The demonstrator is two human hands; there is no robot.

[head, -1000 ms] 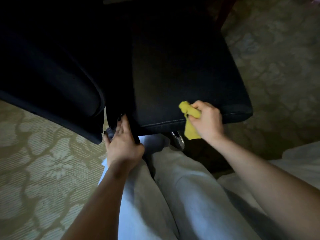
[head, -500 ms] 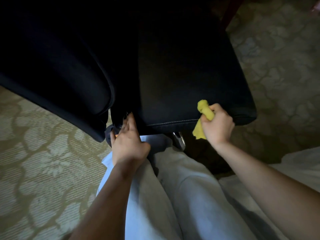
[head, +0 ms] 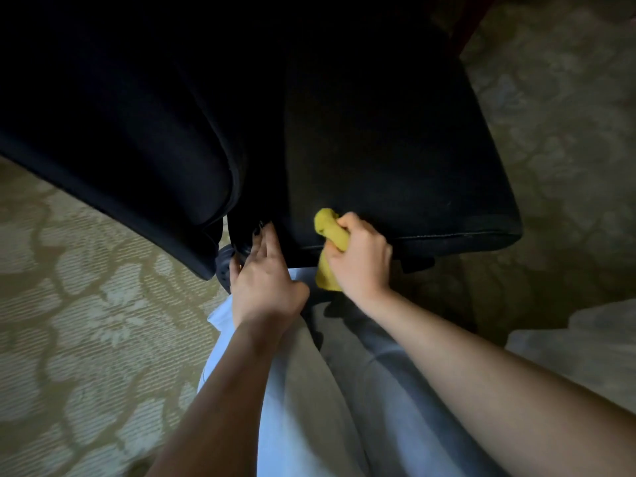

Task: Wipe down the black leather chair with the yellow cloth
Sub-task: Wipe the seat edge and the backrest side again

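The black leather chair (head: 385, 142) fills the upper half of the view, its seat edge facing me and its padded back (head: 113, 132) on the left. My right hand (head: 361, 259) grips a bunched yellow cloth (head: 328, 228) against the seat's near edge, with part of the cloth hanging below the seam. Just left of it, my left hand (head: 263, 280) rests with straight fingers on the dark gap between back and seat; its fingertips are lost in shadow.
A patterned beige carpet (head: 86, 321) lies to the left and right of the chair. My legs in light trousers (head: 309, 390) are directly below the seat edge. Something white (head: 578, 342) sits at the right edge. A dark chair base part (head: 225, 266) shows under the back.
My right hand has slid the yellow cloth leftward along the seat's near edge, close to my left hand. My left hand has stayed at the gap.
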